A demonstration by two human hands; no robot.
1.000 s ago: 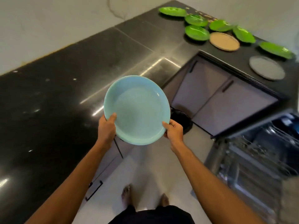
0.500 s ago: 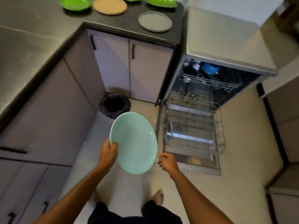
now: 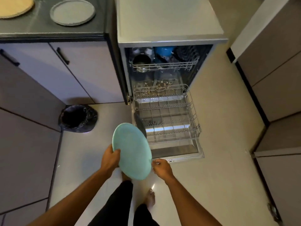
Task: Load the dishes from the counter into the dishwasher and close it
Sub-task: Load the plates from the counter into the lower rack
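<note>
A light blue plate (image 3: 132, 150) is tilted on edge above the floor, just left of the dishwasher's open door. My left hand (image 3: 110, 159) grips its left rim. My right hand (image 3: 160, 167) sits at its right rim with curled fingers; whether it grips the plate is unclear. The dishwasher (image 3: 166, 38) stands open with its lower rack (image 3: 192, 111) pulled out; a dark plate (image 3: 140, 122) stands on edge at the rack's left side. The upper rack (image 3: 164, 65) carries a blue bowl and dark items. On the dark counter (image 3: 40, 32) lie a grey plate (image 3: 72, 11) and a tan plate (image 3: 14, 6).
A black-lined waste bin (image 3: 78, 118) stands on the floor left of the dishwasher. Grey cabinet doors (image 3: 48, 75) run along the left, and more cabinets (image 3: 276, 79) along the right. My bare feet are on the pale floor below the plate.
I have turned from the counter to the dishwasher and come closer. The plate has dropped lower and tipped onto its edge, nearer the pulled-out lower rack.
</note>
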